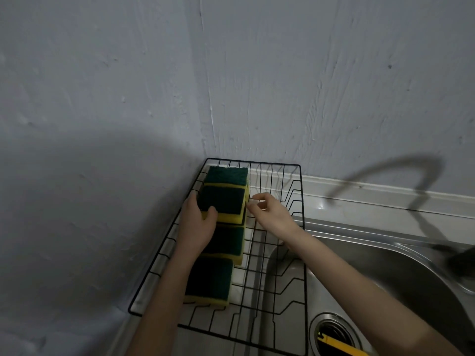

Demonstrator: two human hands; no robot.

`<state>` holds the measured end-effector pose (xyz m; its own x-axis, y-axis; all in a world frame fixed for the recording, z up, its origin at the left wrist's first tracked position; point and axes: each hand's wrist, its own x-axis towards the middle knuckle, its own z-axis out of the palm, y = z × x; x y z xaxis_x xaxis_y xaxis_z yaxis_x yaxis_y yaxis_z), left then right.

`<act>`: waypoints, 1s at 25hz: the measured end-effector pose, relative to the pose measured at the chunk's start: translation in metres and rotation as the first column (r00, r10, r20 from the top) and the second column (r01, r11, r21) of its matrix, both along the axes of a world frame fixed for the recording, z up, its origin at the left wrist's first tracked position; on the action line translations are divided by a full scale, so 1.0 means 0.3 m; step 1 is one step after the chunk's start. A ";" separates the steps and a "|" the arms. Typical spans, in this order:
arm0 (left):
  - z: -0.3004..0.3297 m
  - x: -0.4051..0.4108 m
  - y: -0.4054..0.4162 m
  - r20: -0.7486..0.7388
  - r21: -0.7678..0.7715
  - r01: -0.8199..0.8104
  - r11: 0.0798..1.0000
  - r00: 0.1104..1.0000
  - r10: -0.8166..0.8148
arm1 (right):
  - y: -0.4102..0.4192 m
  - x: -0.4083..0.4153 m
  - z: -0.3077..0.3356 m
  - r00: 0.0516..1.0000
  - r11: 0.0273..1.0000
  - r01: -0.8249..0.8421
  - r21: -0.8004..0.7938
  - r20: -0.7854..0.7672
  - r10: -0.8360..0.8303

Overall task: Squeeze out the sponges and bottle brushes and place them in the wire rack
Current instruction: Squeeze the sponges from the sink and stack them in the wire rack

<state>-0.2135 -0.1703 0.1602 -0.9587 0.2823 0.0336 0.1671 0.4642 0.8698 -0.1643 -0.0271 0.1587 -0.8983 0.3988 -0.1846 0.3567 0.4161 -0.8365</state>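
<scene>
Gripping the second sponge (223, 203) from the far end, the left hand (196, 223) has its thumb on the near edge and fingers round the left side, closed on it. Four green-topped yellow sponges lie in a row along the left half of the black wire rack (303, 253), close to the rack's left rim and the wall (102, 124). The right hand (270, 214) hovers just right of that sponge, fingers loosely curled and apart, holding nothing. The rack's right half is bare wire, its right edge overhanging the steel sink (385, 265). A yellow handle (339, 346) lies by the sink drain (331, 332) at the near edge.
</scene>
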 end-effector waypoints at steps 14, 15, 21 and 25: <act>0.186 0.500 0.091 -0.249 -0.183 0.218 0.959 0.933 -0.260 | 0.096 0.556 0.124 0.998 0.934 -0.008 0.357 -0.055 0.030; 0.178 0.545 0.110 -0.248 -0.185 0.245 0.952 0.925 -0.287 | 0.110 0.605 0.113 0.999 0.935 -0.004 0.356 -0.034 0.017; 0.080 0.730 0.225 -0.159 -0.189 0.383 0.904 0.897 -0.413 | 0.209 0.825 0.045 0.992 0.935 -0.033 0.353 0.128 -0.013; -0.024 0.806 0.268 0.006 -0.205 0.413 0.888 0.907 -0.420 | 0.260 0.911 -0.025 0.978 0.951 -0.066 0.302 0.209 0.001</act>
